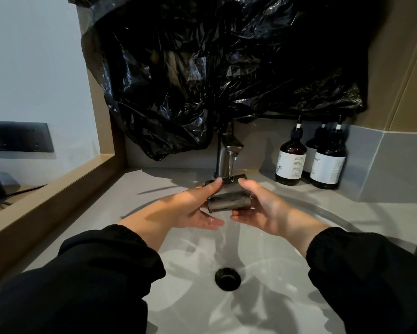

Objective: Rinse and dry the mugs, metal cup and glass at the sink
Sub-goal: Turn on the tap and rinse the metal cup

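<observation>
The pale grey stone desk (120, 203) has a smooth oval basin (287, 280) sunk into it, with a round black drain (228, 278) at the bottom. A brushed metal tap (223, 155) stands at the back edge. Three dark brown pump bottles with white labels (327, 167) stand clustered at the back right corner.

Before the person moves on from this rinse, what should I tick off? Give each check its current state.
1. Grip: left hand and right hand both hold the metal cup, thumbs on top: ok.
2. Water: the tap runs and its stream lands on the cup's upper side: ok.
3. Runoff: the cup is over the sink: ok.
4. Drain unplugged, no pooling: ok.
5. Inside of the cup rinsed: cannot tell; it lies sideways and its opening is hidden.
6. Drying cloth ready: cannot tell; none in view.
</observation>
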`<state>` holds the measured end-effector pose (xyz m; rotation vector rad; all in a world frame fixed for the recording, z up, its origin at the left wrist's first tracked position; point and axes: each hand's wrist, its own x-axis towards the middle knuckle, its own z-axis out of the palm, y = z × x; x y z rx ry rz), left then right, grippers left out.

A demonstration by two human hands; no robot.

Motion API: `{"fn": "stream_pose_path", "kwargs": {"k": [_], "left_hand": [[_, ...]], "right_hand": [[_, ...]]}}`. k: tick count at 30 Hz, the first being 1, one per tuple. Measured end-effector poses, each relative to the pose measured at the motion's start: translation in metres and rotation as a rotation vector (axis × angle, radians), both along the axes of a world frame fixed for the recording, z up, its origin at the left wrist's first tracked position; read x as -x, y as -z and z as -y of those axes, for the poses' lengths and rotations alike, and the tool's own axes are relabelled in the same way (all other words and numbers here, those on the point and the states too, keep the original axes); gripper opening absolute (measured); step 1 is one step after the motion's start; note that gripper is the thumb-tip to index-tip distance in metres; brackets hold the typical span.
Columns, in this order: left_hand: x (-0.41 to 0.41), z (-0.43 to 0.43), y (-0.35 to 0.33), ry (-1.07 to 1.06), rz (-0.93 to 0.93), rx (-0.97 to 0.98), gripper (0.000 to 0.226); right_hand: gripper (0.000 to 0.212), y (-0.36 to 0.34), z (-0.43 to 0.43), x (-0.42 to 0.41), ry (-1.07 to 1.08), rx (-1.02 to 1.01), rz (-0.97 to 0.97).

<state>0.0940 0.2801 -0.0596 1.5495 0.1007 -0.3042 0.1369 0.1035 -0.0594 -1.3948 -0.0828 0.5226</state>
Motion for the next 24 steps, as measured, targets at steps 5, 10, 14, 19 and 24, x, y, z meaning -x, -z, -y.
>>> {"fn": "stream_pose_path", "kwargs": {"k": [5, 10, 14, 19, 24], "left_hand": [[-0.0037, 0.0111, -0.0009, -0.185, 0.127, 0.068, 0.039], [-0.0014, 0.0106, 0.0019, -0.144, 0.269, -0.131, 0.053], [-0.0005, 0.0115, 0.0030, -0.090, 0.261, -0.146, 0.056], [0.0012, 0.0094, -0.0033, -0.113, 0.005, -0.013, 0.049], [-0.0025, 0.0117, -0.0032, -0.214, 0.100, -0.041, 0.042]], "right_hand": [[0.041, -0.0019, 0.0064, -0.0012, -0.090, -0.049, 0.041], [0.060, -0.0043, 0.0047, -0.0002, -0.112, 0.170, -0.011], [0.042, -0.0025, 0.0072, -0.0002, -0.058, 0.163, 0.035], [0.020, 0.0032, 0.0052, 0.0008, -0.147, 0.029, 0.150], [0.029, 0.0005, 0.0041, -0.0007, -0.160, 0.038, 0.164]]}}
